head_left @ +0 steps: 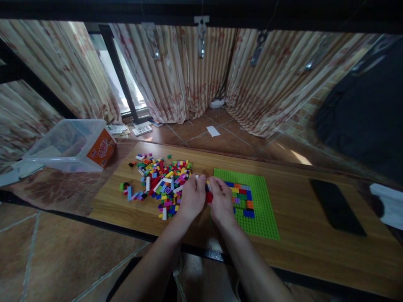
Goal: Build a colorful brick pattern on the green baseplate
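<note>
Red brick (209,197) is held between both hands, just above the wooden table (299,247) at the left edge of the green baseplate (261,218). It is gripped from the left by the curled fingers of the left hand (192,196) and from the right by the closed fingers of the right hand (222,199). The two hands are brought together so that their fingertips almost meet. Small coloured bits are seen just above the red brick, but whether they are joined to it cannot be told.

A low patch of joined bricks (242,196), in blue, yellow, green, orange and purple, is set on the baseplate just beside the right hand. A loose pile of mixed bricks (162,182) is spread on the table to the left of the left hand, touching it at its near edge. A clear plastic bin (67,144) with an orange label is placed well to the left, off the table's end. A black phone (336,206) is laid flat on the table, well to the right of the baseplate. Striped curtains (176,71) are hung behind.
</note>
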Motion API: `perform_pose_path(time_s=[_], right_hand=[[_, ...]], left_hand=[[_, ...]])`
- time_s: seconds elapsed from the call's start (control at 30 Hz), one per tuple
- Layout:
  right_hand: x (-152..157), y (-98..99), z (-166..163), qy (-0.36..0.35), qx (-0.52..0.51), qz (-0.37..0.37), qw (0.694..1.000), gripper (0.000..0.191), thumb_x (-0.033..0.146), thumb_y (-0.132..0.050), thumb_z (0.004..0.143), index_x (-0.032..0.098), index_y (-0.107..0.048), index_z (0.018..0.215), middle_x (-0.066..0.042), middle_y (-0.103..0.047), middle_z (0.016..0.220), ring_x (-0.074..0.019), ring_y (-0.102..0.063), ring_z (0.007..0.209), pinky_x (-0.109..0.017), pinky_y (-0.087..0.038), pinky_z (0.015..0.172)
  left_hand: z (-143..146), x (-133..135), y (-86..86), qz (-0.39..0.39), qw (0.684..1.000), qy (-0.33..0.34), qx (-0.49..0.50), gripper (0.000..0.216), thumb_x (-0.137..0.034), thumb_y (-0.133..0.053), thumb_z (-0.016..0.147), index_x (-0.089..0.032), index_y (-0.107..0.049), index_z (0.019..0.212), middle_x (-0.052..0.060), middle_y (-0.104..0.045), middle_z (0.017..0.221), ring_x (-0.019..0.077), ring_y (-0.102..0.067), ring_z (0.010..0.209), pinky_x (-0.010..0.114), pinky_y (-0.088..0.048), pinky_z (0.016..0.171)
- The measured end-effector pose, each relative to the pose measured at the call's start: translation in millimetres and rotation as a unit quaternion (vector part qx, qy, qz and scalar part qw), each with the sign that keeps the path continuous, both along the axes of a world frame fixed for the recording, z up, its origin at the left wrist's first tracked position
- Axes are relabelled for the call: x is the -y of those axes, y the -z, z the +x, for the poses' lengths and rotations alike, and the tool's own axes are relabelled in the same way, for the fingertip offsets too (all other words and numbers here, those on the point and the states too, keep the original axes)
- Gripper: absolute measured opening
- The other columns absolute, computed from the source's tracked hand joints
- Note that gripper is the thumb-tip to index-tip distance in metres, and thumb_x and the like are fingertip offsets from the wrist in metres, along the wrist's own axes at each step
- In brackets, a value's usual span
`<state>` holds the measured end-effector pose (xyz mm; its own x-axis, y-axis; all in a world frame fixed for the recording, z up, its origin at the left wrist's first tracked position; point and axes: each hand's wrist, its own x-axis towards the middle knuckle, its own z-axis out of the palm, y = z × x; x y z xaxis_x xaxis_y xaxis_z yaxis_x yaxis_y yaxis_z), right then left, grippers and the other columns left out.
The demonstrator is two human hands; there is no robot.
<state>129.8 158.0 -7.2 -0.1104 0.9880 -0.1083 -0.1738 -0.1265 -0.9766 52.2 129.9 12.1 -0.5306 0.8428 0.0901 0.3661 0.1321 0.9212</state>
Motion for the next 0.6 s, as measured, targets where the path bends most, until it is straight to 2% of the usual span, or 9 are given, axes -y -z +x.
perform_pose_path(time_s=[0.1,0.17,0.27,0.47,0.6], right_hand=[[2.4,-5.4,-0.9,0.005,-0.044,-0.095,0.994,0.032,0.052,-0.065,0.071,0.02,-0.064,0.078,0.005,-0.057,0.059,-0.0113,-0.046,0.048,-0.022,-0.027,0.042],[2.7,-7.6,-0.7,0.01,-0.069,-0.097,0.993,0.031,0.051,-0.065,0.07,0.021,-0.062,0.076,0.006,-0.054,0.056,-0.0104,-0.042,0.045,-0.021,-0.023,0.04],[-0.7,-6.7,1.3,0.039,-0.074,-0.071,0.994,0.031,0.052,-0.064,0.072,0.022,-0.059,0.076,0.007,-0.051,0.056,-0.0101,-0.039,0.045,-0.022,-0.026,0.042],[-11.8,0.1,9.1,0.09,0.028,0.057,0.994,0.033,0.054,-0.054,0.08,0.021,-0.056,0.077,0.004,-0.053,0.067,-0.0122,-0.046,0.061,-0.025,-0.037,0.057],[-13.8,0.6,10.7,0.087,0.05,0.07,0.992,0.032,0.052,-0.052,0.082,0.021,-0.056,0.076,0.004,-0.051,0.067,-0.0125,-0.044,0.062,-0.026,-0.036,0.059]], left_hand=[[-0.3,-0.5,0.1,0.011,0.997,0.008,0.072,0.029,-0.034,-0.044,0.089,-0.021,-0.039,0.064,-0.005,-0.041,0.057,0.0103,-0.041,0.053,0.023,-0.031,0.051],[1.1,0.3,-1.7,-0.001,0.988,0.006,0.154,0.028,-0.036,-0.042,0.089,-0.021,-0.04,0.065,-0.006,-0.041,0.056,0.0096,-0.039,0.049,0.023,-0.031,0.048],[4.3,3.3,-5.1,-0.024,0.973,0.021,0.229,0.027,-0.038,-0.041,0.089,-0.021,-0.042,0.067,-0.006,-0.043,0.052,0.0096,-0.041,0.044,0.023,-0.033,0.045],[8.6,7.7,-8.0,-0.024,0.985,0.104,0.133,0.036,-0.049,-0.059,0.08,-0.019,-0.047,0.064,-0.007,-0.043,0.049,0.0086,-0.041,0.046,0.022,-0.031,0.046],[9.6,8.8,-11.3,-0.032,0.985,0.125,0.117,0.036,-0.042,-0.056,0.082,-0.019,-0.044,0.059,-0.007,-0.041,0.047,0.0078,-0.038,0.046,0.022,-0.027,0.047]])
